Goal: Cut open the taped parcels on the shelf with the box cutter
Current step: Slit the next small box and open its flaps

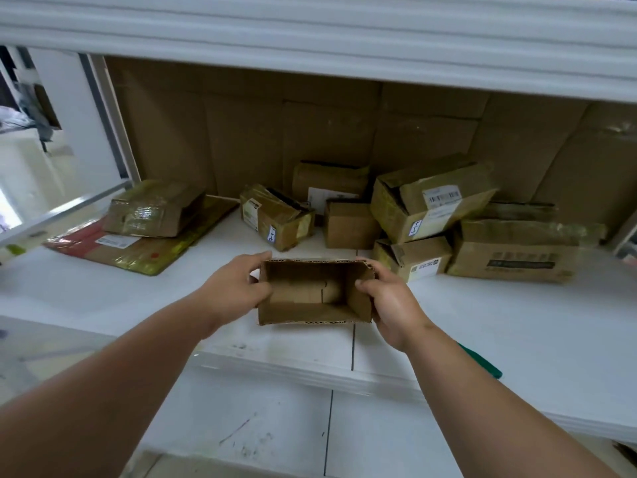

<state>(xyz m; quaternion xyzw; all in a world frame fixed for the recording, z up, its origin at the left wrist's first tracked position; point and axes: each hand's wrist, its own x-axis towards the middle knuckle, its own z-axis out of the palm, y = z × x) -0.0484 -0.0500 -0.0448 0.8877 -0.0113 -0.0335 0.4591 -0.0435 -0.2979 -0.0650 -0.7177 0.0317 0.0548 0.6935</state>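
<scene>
While both hands work at the centre of the view, the scene lies thus:

Open box: a small cardboard box (315, 291) with its open mouth facing the camera, at the centre, over the white shelf (499, 322).
Left hand: the left hand (234, 288) grips the box's 9 o'clock wall, fingers curled round the edge.
Right hand: the right hand (389, 298) grips the 3 o'clock wall, thumb inside the opening.
Parcels: a cluster of taped parcels (431, 201) sits from 12 to 2 o'clock at the back of the shelf; another taped parcel (155, 208) lies at 10 o'clock on a flat red-and-brown package (113, 243).
Green object: a green handle-like thing (482, 365) shows at 4 o'clock beside the right forearm; whether it is the box cutter, I cannot tell.
</scene>
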